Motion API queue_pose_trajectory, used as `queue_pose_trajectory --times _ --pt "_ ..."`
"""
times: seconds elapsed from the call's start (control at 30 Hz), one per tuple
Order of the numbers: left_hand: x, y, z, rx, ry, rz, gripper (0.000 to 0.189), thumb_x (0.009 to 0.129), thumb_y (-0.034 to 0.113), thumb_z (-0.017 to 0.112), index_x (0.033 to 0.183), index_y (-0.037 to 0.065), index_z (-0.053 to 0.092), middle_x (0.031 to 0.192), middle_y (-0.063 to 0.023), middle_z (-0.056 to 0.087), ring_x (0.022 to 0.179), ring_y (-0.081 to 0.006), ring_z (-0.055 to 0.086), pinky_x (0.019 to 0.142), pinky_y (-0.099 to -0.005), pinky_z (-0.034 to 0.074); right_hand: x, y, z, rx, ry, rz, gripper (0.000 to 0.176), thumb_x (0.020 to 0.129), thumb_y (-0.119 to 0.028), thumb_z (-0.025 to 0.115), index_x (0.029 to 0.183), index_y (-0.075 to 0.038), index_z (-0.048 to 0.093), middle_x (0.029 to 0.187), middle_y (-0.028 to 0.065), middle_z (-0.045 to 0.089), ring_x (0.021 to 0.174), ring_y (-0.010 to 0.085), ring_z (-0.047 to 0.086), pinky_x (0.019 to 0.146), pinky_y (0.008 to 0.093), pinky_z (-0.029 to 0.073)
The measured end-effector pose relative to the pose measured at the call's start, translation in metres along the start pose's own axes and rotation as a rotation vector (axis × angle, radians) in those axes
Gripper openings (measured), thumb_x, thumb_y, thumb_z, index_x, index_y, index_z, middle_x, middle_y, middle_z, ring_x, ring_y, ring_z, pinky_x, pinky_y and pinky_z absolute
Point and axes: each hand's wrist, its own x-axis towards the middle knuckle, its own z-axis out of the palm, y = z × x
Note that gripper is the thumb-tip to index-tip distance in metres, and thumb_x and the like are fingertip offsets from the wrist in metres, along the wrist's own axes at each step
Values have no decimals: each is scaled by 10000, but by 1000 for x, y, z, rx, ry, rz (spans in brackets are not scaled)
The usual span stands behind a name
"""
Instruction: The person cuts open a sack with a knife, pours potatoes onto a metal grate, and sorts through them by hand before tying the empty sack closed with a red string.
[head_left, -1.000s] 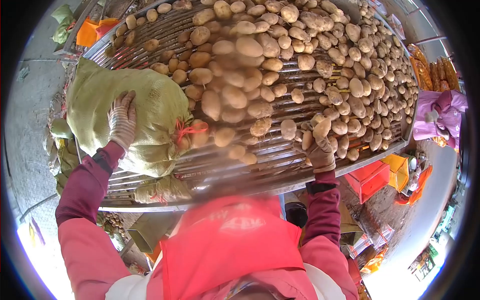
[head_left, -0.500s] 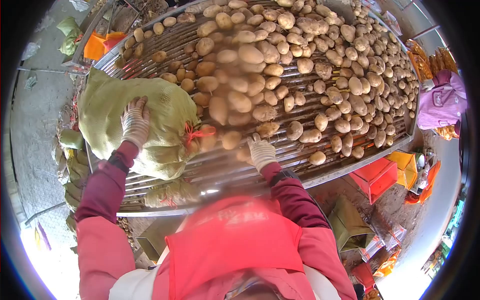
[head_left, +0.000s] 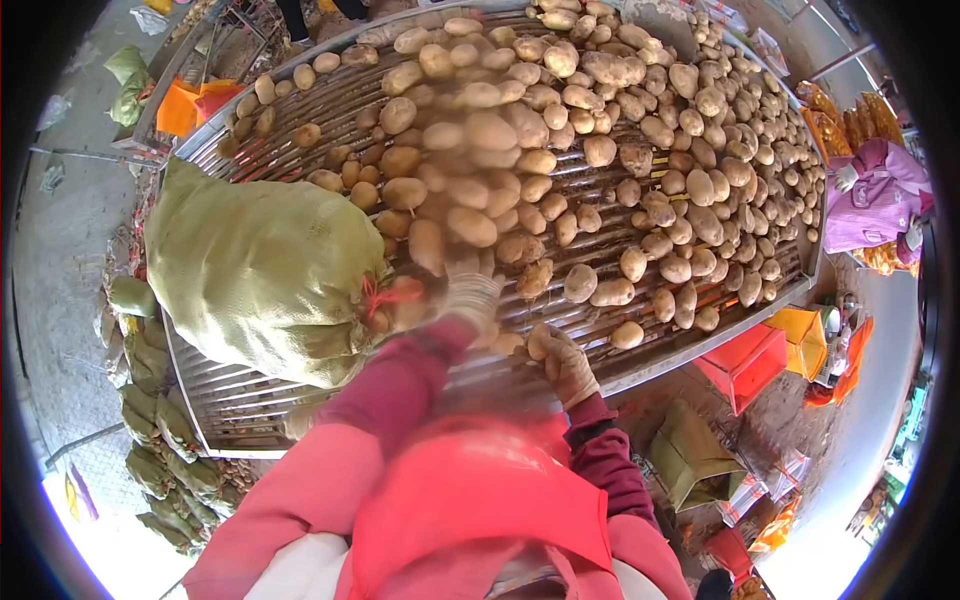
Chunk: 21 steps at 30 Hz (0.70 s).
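My left hand point(head_left: 472, 293), in a pale work glove, reaches over the slatted rack point(head_left: 470, 375) beside loose potatoes point(head_left: 471, 227). A blur hides its fingers. My right hand point(head_left: 566, 368), gloved too, is closed around a potato point(head_left: 540, 343) near the rack's front edge. To the left, a full green woven sack point(head_left: 265, 270) lies on its side on the slats. Red string point(head_left: 392, 292) ties its neck, close to my left forearm.
Many potatoes point(head_left: 700, 185) cover the right and far parts of the rack. Below its front edge stand a red crate point(head_left: 745, 365), a yellow crate point(head_left: 800, 340) and an open green bag point(head_left: 695, 455). Filled sacks point(head_left: 150, 410) lie at left. A person in purple point(head_left: 880, 195) is at far right.
My left hand has left the sack and swung right to the potatoes. My right hand has drawn back toward me and right, now with a potato in it.
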Motion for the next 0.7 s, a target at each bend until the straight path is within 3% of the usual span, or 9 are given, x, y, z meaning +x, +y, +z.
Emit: queue_pose_trajectory --times 0.07,0.13,0.17,0.33,0.47,0.5,0.57,0.67,0.7 --pt "8 0 -11 143 -179 138 586 801 302 653 1327 111 477 1365 -164 418 1280 -380 360 984 -614 336 -1 3 3 61 -43 -3 406 862 -294 655 1184 -65 562 1013 37 594 928 215 623 842 397 537" --pt "27 0 -64 246 -588 306 504 781 295 671 1244 145 541 1296 -120 470 1221 -333 416 911 -603 387 3 8 6 101 0 -7 390 849 -297 669 1155 -74 575 1023 37 591 972 226 616 867 409 524" --pt "24 -4 -61 263 -495 335 395 744 280 699 1110 175 594 1208 -75 505 1128 -286 466 817 -574 420 7 8 7 119 18 -13 383 842 -299 677 1140 -79 582 1028 37 589 993 232 612 880 415 518" --pt "15 -16 -11 227 -437 315 395 722 229 713 1090 134 604 1139 -94 582 1084 -262 544 830 -542 434 7 -2 27 235 -70 -88 352 832 -308 694 1097 -94 601 1064 54 612 1151 260 559 956 440 474" --pt "15 -18 -36 56 -535 362 400 727 190 714 1099 99 601 1066 -105 635 1048 -276 586 858 -471 453 6 -7 27 339 -106 -128 341 852 -314 680 1105 -99 605 1138 86 624 1191 282 540 1003 458 448" --pt "18 -15 -48 4 -583 307 344 750 90 705 1076 85 593 1012 -80 630 959 -224 611 792 -365 495 4 -9 26 378 -122 -120 335 857 -310 677 1107 -99 606 1147 89 624 1190 286 540 1009 461 445" --pt "14 -14 -31 -522 -555 15 326 762 34 692 1067 78 586 990 -58 612 899 -158 605 735 -292 497 -3 -13 25 456 -149 -101 324 867 -303 669 1110 -98 608 1163 94 623 1187 292 540 1020 468 438" --pt "-6 28 -78 -1161 -553 -253 295 788 -18 678 1051 67 572 930 -23 575 824 -79 565 680 -213 491 -12 -21 33 556 -226 -71 318 864 -303 680 1096 -95 614 1164 90 628 1171 272 551 1011 455 444" --pt "-13 43 -91 -1310 -586 -296 300 790 -7 684 1058 66 571 927 -22 576 829 -90 569 694 -224 498 -3 -11 20 586 -256 -77 350 846 -326 697 1122 -130 609 1165 65 623 1148 277 557 977 485 455"
